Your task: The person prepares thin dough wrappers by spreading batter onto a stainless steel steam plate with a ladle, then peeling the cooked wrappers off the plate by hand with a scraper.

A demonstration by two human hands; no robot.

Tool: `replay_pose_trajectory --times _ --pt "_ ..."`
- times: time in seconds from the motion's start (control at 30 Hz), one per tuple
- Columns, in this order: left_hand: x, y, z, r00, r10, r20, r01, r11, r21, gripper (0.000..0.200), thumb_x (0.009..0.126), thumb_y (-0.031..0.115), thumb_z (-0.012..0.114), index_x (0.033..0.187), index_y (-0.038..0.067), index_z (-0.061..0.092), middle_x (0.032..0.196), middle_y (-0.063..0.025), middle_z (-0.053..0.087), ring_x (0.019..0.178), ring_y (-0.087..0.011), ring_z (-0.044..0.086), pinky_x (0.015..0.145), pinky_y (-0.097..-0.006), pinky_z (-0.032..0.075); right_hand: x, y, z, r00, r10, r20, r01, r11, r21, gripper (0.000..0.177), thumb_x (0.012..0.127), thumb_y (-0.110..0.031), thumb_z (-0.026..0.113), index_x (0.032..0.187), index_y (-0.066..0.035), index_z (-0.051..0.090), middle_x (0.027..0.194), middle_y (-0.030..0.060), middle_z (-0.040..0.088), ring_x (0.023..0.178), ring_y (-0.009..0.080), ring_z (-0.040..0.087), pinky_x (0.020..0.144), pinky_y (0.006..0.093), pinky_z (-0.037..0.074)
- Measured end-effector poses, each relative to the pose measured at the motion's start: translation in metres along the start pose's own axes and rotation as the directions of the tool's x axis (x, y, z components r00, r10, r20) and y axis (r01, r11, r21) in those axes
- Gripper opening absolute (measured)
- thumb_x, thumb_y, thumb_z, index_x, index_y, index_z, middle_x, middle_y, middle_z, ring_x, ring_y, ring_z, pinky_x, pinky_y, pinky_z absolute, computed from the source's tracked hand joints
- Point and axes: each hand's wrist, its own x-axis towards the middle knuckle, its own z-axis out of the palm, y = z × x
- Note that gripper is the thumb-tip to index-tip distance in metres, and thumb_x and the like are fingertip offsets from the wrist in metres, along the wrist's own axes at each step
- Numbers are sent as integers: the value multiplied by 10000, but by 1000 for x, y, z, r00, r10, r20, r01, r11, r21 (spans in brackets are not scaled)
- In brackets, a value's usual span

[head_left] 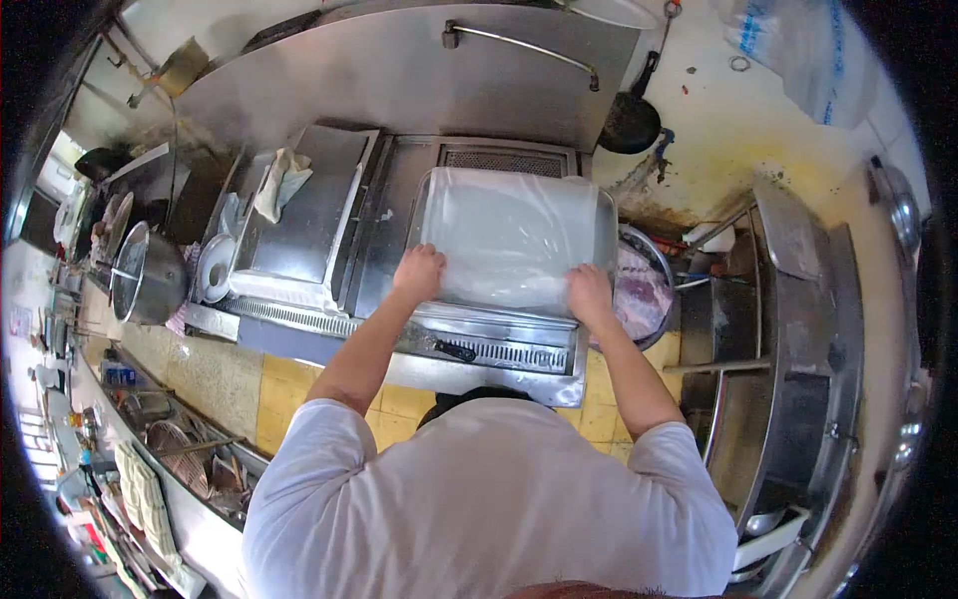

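A rectangular metal tray [611, 225] rests on the steel counter, with a clear plastic sheet [509, 235] spread over it. My left hand [419, 272] is at the sheet's near left corner, its fingers curled closed on the edge. At the near right corner, my right hand [589, 293] grips the plastic in the same way. Wrinkles run across the sheet between both hands. What lies under the plastic cannot be made out. A dark-handled knife [455, 350] lies on the counter's front grate, close to my body.
Left of the tray is a steel lid [299, 215] with a cloth [282, 185] on it. Raw meat fills a large bowl [641, 290] at the right, below counter height. A faucet [524, 48] crosses the back wall, and a frying pan [631, 122] hangs nearby. Steel shelving [813, 329] stands right.
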Motion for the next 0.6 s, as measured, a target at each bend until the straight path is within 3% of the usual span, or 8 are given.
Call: replay_pose_trajectory --times 0.07,0.17,0.2,0.27,0.37,0.43,0.53,0.6 --pt "-3 -5 -3 985 -105 140 104 994 21 241 770 116 673 1007 132 717 972 -148 657 988 -332 652 955 -465 487 2 12 5 999 5 -44 -6 1000 -15 162 787 -126 600 869 -51 717 1000 168 676 1079 349 610 922 458 483" --pt "-16 0 -18 922 -236 306 228 972 65 249 786 94 660 1026 131 715 981 -130 659 981 -348 652 955 -476 484 -7 23 0 1000 -3 16 3 1000 5 163 767 -102 599 860 -34 715 998 190 663 1057 367 609 897 461 488" --pt "-22 3 -18 913 -266 309 255 964 76 249 786 94 660 1026 131 715 981 -130 659 981 -348 652 955 -476 484 -12 24 1 999 -29 27 29 999 18 163 767 -102 599 860 -34 715 998 190 663 1057 367 609 897 461 488" --pt "-31 18 -17 977 -214 3 214 973 -86 291 801 79 648 1073 150 726 1123 -143 665 1090 -336 632 1011 -466 469 -25 17 4 978 -76 -193 68 997 -49 174 743 -71 600 875 -16 700 991 208 648 1030 385 601 882 473 479" --pt "-30 35 -13 968 -250 4 250 968 21 406 809 88 650 1202 166 718 1413 -162 555 1324 -335 504 1088 -453 440 -47 -14 -4 966 -79 -244 107 989 103 185 775 -89 614 931 -14 677 1012 214 633 1030 402 576 901 495 457" --pt "-19 26 1 896 -378 232 321 914 249 278 805 144 665 1061 106 767 1234 -141 641 1175 -321 595 988 -465 506 -51 -28 7 978 -105 -178 146 961 235 202 827 -141 626 978 -15 672 1047 202 628 1046 405 559 916 505 447" --pt "-24 21 12 922 -345 176 287 913 289 219 822 214 656 957 86 770 1127 -145 663 1118 -315 612 918 -441 525 -59 -47 26 988 -154 -17 152 936 318 282 888 -205 632 1076 3 659 1101 200 624 1063 413 552 940 510 440" --pt "-43 36 -6 931 -357 75 346 930 125 191 831 225 652 934 115 770 1174 -164 637 1141 -320 578 918 -456 512 -65 -63 24 981 -187 -53 194 950 244 358 896 -226 638 1157 19 630 1141 217 623 1085 421 551 978 512 431"
